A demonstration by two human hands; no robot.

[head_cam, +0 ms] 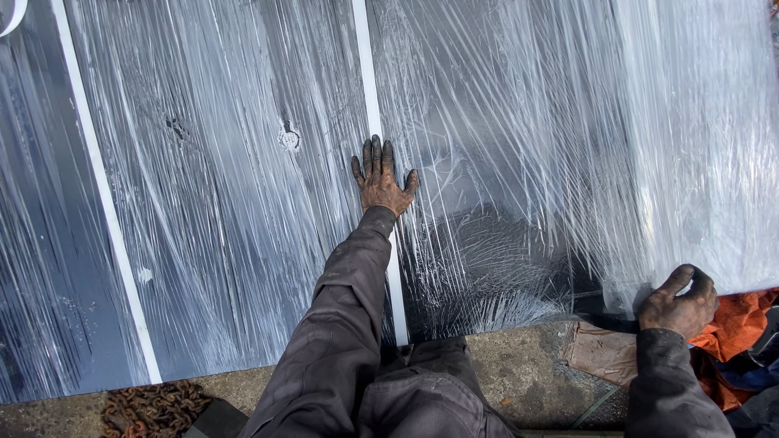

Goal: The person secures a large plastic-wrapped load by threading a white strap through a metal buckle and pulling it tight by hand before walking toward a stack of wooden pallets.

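Note:
A large dark panel (227, 243) wrapped in clear stretch film fills most of the head view, with white strips running down it. My left hand (380, 178), black with grime, lies flat and open on the film next to the middle white strip (367, 81). My right hand (680, 302) is curled around the lower right edge of the bunched film (698, 162), gripping it. Both arms wear dark grey sleeves. The film has small tears near the upper middle.
A concrete ledge (519, 365) runs along the bottom. A rusty chain (154, 405) lies at the lower left. Orange and dark cloth (742, 324) is heaped at the lower right, beside a brown cardboard piece (602, 353).

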